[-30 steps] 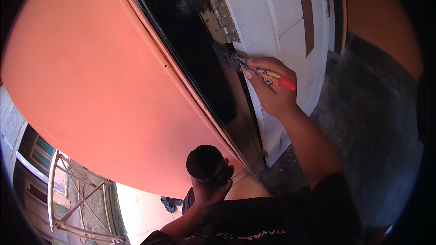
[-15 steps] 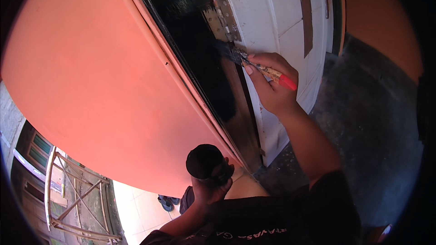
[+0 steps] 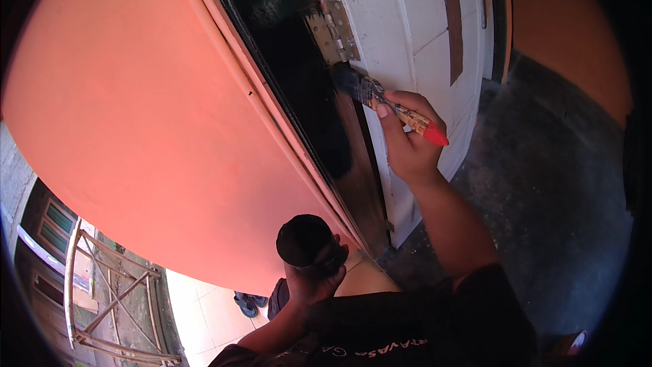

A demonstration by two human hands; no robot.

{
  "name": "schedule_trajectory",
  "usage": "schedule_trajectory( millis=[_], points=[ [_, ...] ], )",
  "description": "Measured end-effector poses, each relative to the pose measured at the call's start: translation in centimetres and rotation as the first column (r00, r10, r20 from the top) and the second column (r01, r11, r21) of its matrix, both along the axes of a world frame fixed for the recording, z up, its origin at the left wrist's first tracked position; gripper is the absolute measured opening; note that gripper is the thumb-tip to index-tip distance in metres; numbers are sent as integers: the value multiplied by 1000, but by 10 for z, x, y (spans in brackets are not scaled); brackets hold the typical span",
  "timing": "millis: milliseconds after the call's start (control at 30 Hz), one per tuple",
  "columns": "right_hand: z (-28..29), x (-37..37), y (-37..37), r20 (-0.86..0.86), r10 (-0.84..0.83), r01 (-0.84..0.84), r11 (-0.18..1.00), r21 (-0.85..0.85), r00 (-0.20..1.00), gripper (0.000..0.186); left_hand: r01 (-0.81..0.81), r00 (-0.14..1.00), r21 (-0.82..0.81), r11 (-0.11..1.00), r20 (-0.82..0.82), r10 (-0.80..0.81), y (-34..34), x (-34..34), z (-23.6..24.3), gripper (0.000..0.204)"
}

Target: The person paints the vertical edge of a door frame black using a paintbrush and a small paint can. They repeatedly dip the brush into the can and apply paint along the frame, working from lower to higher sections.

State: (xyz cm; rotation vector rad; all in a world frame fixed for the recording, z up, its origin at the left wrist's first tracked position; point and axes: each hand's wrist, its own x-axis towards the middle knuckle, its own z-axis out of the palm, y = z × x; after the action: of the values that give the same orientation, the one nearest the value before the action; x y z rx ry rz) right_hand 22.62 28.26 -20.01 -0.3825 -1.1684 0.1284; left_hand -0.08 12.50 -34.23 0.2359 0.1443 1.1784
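My right hand [image 3: 415,132] is closed around a paintbrush [image 3: 407,117] with a worn handle and a red end. Its dark bristles touch the door frame [image 3: 292,61] just below a metal hinge [image 3: 333,30]. Black paint coats the frame's upper part, while bare brown wood shows lower down. Down by the salmon wall, my left hand [image 3: 319,282] grips a round cup [image 3: 303,241] whose inside looks black; the contents are too dark to make out. The white door [image 3: 390,20] stands beside the brush hand.
A salmon-coloured wall [image 3: 149,115] fills the left. Dark grey floor [image 3: 536,197] stretches to the right beyond the door. At the lower left are a pair of dark sandals [image 3: 246,304] on pale tiles [image 3: 210,312] and a wooden pole frame [image 3: 112,299].
My right hand and the brush have shifted slightly down and right, and the flat of the bristles now shows more. The left hand with the cup stays nearly in place.
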Motion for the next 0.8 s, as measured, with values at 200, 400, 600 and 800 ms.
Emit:
schedule_trajectory(
  millis=[200,400,600,800],
  points=[
    [-7,-2,6,-45,72,-77,991,-113,996,15,10,1000,21,1000,16,-11,-3,-3,1,76],
    [-2,-12,0,-188,115,-127,991,-52,975,18,-11,1000,-63,998,4,11,-5,-2,4,62],
    [-16,-16,7,-158,125,-146,981,-127,979,17,-9,1000,-38,999,10,9,-6,-2,6,61],
    [-23,-14,4,-198,143,-182,964,-194,970,18,-16,1000,-58,998,2,16,-8,-5,3,63]
  ],
)
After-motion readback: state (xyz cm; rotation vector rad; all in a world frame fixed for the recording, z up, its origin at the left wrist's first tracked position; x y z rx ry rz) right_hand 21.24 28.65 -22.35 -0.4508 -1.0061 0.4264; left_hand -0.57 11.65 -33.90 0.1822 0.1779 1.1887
